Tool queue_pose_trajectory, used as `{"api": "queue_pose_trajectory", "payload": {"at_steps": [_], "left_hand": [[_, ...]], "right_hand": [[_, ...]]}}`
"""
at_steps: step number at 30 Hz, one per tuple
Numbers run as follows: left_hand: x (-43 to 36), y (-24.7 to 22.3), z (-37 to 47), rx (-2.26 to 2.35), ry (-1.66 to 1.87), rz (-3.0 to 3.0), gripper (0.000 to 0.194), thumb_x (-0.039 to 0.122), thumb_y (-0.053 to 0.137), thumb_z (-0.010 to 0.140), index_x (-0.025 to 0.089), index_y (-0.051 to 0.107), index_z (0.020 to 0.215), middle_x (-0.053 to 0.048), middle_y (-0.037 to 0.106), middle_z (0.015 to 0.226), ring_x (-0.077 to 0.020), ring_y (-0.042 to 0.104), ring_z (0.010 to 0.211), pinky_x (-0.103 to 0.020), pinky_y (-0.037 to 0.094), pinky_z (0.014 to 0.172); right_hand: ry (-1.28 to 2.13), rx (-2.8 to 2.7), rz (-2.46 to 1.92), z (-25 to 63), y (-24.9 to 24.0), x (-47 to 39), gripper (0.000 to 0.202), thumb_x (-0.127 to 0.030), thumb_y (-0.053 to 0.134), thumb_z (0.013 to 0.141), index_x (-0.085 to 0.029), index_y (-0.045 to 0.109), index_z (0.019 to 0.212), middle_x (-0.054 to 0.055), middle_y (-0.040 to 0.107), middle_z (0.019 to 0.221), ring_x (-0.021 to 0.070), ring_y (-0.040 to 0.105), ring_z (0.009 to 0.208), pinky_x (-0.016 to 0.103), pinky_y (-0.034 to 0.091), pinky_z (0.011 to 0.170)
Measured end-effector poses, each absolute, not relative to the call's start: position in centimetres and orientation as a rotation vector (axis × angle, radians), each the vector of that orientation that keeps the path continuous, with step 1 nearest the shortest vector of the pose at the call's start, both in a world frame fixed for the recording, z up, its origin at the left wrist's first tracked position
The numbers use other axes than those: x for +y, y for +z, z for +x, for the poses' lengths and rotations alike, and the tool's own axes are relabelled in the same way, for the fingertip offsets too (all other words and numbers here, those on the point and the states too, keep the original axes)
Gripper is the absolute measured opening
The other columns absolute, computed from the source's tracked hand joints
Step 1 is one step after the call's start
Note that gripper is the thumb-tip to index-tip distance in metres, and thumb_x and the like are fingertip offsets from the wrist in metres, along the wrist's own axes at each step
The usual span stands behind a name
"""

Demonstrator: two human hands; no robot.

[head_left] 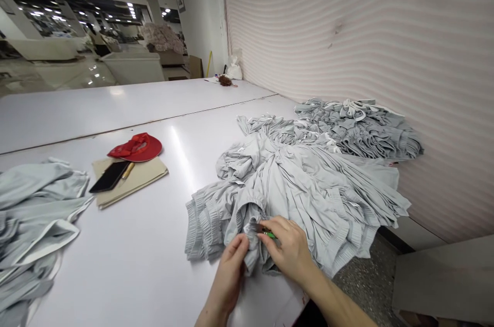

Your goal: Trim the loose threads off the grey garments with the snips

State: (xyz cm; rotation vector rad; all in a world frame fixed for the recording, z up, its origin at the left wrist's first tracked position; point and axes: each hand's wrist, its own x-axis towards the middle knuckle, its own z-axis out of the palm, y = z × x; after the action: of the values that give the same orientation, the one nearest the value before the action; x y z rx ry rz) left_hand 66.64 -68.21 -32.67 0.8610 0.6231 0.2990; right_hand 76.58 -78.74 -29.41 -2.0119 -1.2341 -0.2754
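A heap of light grey garments with gathered elastic bands (309, 177) lies in front of me on the white table. My left hand (232, 260) pinches the edge of one grey garment (250, 206) at the near side of the heap. In my right hand (287, 244) are small thread snips (268, 234), with green on the handle and dark blades pointing left at the cloth. The blade tips are close to the left fingertips; whether they touch the fabric I cannot tell.
On the table (146, 244) to the left lie grey garments with white trim (38, 213), a red cap (137, 148), a phone (110, 176) and folded beige cloth (150, 175). Another grey stack (363, 128) sits by the striped curtain (366, 33). A person (98, 41) is far off.
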Motion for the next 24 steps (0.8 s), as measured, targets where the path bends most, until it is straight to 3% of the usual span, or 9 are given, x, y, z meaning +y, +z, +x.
{"api": "queue_pose_trajectory", "payload": {"at_steps": [5,8,10,13,16,19,24], "left_hand": [[-70.8,-34.6,66.3,0.43,0.261,1.263,0.02,0.038,0.072,0.075,0.019,0.073,0.079,-0.003,0.064,0.065,-0.0207,0.059,0.066,-0.03,0.047,0.066],[-68.3,-34.7,64.6,0.794,0.591,1.372,0.025,0.045,0.068,0.075,0.021,0.067,0.082,0.001,0.058,0.061,-0.0187,0.053,0.057,-0.029,0.04,0.057],[-65.2,-34.4,63.6,1.119,0.834,1.474,0.032,0.048,0.072,0.069,0.024,0.061,0.087,0.002,0.056,0.064,-0.0196,0.052,0.06,-0.03,0.039,0.06],[-61.0,-33.9,63.5,1.286,0.75,1.615,0.049,0.053,0.075,0.061,0.023,0.057,0.094,-0.001,0.061,0.078,-0.0242,0.058,0.073,-0.033,0.041,0.067],[-59.8,-33.9,64.5,1.188,0.705,1.656,0.046,0.051,0.072,0.064,0.023,0.055,0.097,0.001,0.058,0.073,-0.0232,0.057,0.069,-0.034,0.041,0.068],[-61.6,-34.5,65.2,1.054,0.886,1.704,0.039,0.046,0.067,0.071,0.023,0.058,0.101,0.002,0.056,0.073,-0.0193,0.052,0.064,-0.032,0.042,0.066],[-65.6,-36.4,65.3,0.783,0.971,1.827,0.034,0.039,0.056,0.083,0.021,0.063,0.111,-0.002,0.055,0.079,-0.0187,0.051,0.067,-0.032,0.044,0.064]], "right_hand": [[-0.077,-1.328,-1.957,76.6,-29.8,-76.9,0.017,-0.023,0.058,0.09,-0.02,0.064,0.106,0.008,0.068,0.101,0.0208,0.066,0.087,0.033,0.05,0.075],[0.047,-1.306,-1.987,77.1,-30.9,-75.9,0.016,-0.02,0.062,0.087,-0.021,0.065,0.103,0.006,0.069,0.1,0.0209,0.067,0.088,0.031,0.052,0.074],[0.07,-1.282,-2.033,77.3,-31.5,-75.4,0.015,-0.02,0.063,0.087,-0.021,0.066,0.102,0.005,0.07,0.097,0.0213,0.067,0.088,0.031,0.051,0.073],[0.078,-1.282,-2.078,77.3,-32.1,-74.3,0.015,-0.02,0.065,0.086,-0.021,0.067,0.101,0.005,0.07,0.094,0.0216,0.067,0.086,0.03,0.05,0.072],[0.064,-1.257,-2.063,76.9,-32.0,-73.0,0.014,-0.02,0.066,0.085,-0.02,0.067,0.099,0.005,0.071,0.092,0.0214,0.067,0.085,0.03,0.049,0.072],[0.138,-1.121,-1.947,76.7,-31.5,-72.0,0.013,-0.024,0.062,0.087,-0.02,0.065,0.1,0.004,0.07,0.094,0.0191,0.067,0.086,0.028,0.049,0.073],[0.324,-0.932,-1.926,76.8,-30.8,-71.4,0.027,-0.03,0.071,0.077,-0.022,0.06,0.1,0.003,0.067,0.101,0.0217,0.064,0.094,0.031,0.047,0.08]]}}
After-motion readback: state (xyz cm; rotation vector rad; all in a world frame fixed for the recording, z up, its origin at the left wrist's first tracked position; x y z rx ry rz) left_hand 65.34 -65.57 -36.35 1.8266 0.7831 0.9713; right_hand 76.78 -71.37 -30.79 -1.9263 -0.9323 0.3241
